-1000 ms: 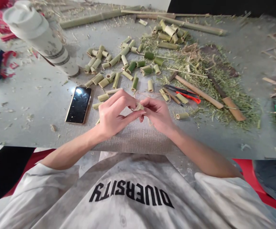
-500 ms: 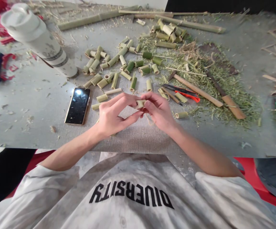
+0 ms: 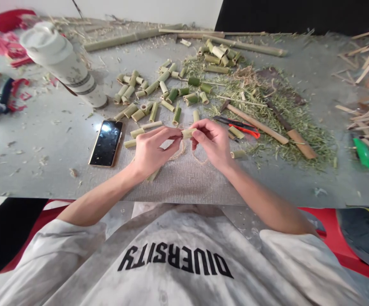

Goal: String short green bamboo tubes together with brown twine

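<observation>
A short pale bamboo tube (image 3: 188, 133) lies sideways between my hands, above the grey table (image 3: 57, 144). My right hand (image 3: 212, 142) grips it between thumb and fingers. At its left end, my left hand (image 3: 155, 148) is closed in a pinch; whether it holds the tube's end or a string there is too small to tell. Thin twine (image 3: 200, 161) loops below the hands. Many cut bamboo pieces (image 3: 153, 112) are scattered beyond them, and another short piece (image 3: 238, 154) lies right of my right hand.
A phone (image 3: 106, 143) and a tall white cup (image 3: 66, 63) stand at the left. To the right are a cutter (image 3: 240, 125), a hammer (image 3: 257, 121), a wood-handled knife (image 3: 302, 143) and green shavings (image 3: 315, 127). Long bamboo poles (image 3: 130, 38) lie at the back.
The bamboo tube now shows its side, where its open end faced the camera before. My left hand's fingers have drawn back to its left end, and more twine shows. The view has shifted slightly.
</observation>
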Action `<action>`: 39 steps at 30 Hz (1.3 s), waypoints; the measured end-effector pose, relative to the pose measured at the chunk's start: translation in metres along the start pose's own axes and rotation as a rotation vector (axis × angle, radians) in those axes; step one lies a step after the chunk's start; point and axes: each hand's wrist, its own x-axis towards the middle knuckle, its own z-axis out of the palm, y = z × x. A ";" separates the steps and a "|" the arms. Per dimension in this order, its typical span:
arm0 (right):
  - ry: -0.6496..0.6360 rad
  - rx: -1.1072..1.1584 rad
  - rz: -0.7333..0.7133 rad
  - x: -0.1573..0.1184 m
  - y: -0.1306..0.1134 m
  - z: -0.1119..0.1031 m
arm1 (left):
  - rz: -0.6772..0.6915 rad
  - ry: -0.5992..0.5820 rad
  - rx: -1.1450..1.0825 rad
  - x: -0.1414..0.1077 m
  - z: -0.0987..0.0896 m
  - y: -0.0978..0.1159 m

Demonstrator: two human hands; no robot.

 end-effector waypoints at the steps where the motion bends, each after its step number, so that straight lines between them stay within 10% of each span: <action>1: 0.002 -0.007 -0.002 0.000 0.000 0.000 | 0.009 0.003 0.010 0.000 0.000 -0.001; 18: 0.042 0.011 0.091 0.000 -0.007 0.004 | 0.173 -0.096 0.177 -0.006 0.001 -0.014; 32: 0.082 0.026 0.080 0.005 0.000 -0.004 | -0.075 -0.007 -0.012 0.001 -0.005 -0.008; 39: 0.046 -0.028 0.073 0.004 -0.001 -0.003 | -0.300 -0.199 -0.364 -0.002 -0.001 -0.013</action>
